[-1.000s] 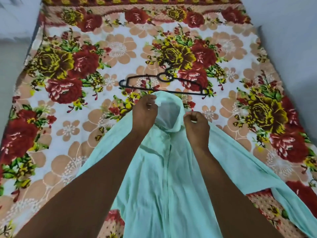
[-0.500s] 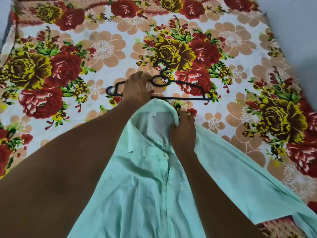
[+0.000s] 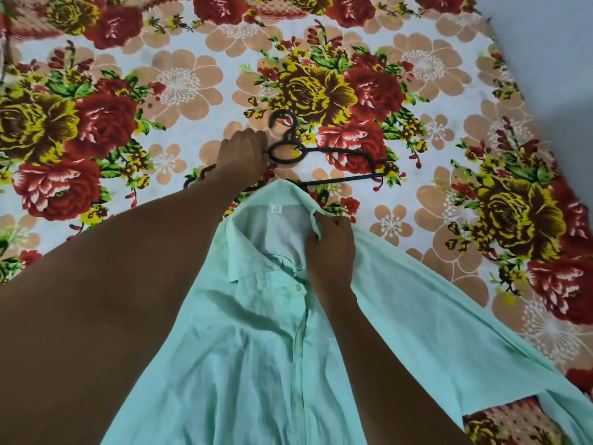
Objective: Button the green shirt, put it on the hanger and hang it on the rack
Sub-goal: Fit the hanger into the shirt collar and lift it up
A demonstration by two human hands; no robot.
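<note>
The left arm reaches from seven o'clock toward twelve, its bare forearm long across the view, and the left hand (image 3: 242, 154) lies palm down with fingers curled closed. The right forearm rises from five o'clock; the right hand (image 3: 330, 248) is clenched, fingertips pinched together.

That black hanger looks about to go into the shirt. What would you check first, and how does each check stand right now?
1. Left hand on the hanger: ok, it covers the hanger's left arm, just left of the ring at the neck.
2. Right hand holding the collar open: ok, it pinches the collar's right side.
3. Green shirt buttoned: placket closed lower down; top collar button looks undone.
4. Hanger free of fabric: ok, it lies on the floral bedsheet just beyond the collar.
5. Rack within reach: cannot tell, none in view.
</note>
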